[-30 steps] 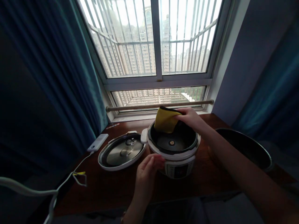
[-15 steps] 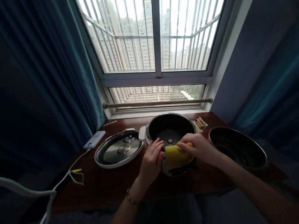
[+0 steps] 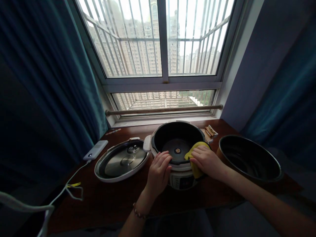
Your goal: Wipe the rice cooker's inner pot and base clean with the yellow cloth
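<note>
lid [image 3: 123,164] and inner pot [image 3: 249,156] off cooker [image 3: 182,167]; right hand [image 3: 208,161] pinches yellow cloth [image 3: 197,170] on its near rim; left hand [image 3: 158,172] there, grip unclear

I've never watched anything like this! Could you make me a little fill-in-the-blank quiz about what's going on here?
1. The right hand holds a ____ cloth at the rim of the cooker.
2. From the person's view, the black pot stands on the ____ side of the cooker.
3. A bracelet is worn on the ____.
4. Beside the window, the curtain is ____.

Missing words: yellow; right; left wrist; blue.
</note>
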Demonstrator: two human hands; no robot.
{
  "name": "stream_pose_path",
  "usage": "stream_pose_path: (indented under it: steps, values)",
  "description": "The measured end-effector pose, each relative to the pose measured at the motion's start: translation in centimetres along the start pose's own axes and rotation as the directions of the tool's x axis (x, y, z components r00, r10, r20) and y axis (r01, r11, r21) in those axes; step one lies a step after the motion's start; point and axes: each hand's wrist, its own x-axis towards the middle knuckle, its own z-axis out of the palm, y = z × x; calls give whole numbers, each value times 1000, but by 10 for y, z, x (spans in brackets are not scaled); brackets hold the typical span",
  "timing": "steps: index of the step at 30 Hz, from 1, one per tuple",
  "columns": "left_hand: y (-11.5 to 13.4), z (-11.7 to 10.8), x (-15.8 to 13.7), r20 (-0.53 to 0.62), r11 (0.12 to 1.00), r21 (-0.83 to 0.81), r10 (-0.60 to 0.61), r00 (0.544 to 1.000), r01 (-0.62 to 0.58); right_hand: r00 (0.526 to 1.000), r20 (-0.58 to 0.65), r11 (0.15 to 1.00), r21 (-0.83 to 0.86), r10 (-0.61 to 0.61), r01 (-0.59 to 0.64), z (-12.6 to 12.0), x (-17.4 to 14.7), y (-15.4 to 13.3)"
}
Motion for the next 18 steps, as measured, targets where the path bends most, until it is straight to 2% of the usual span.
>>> stream_pose_path:
  steps: [4,8,13,18]
  values:
    - [-3,3,-2,-5,999,31,25,1000,-25,997,56,989,140,-46,38,-7,2,32]
    - [-5,5,-3,-13,999,39,26,1000,-25,992,117,971,240,-39,9,-6,14,65]
    - [-5,4,-3,-15,999,38,34,999,-34,990,133,971,228,39,-69,7,36,99]
    - [-7,5,-4,-7,999,44,28,1000,-27,985,139,973,190,105,-130,17,58,111]
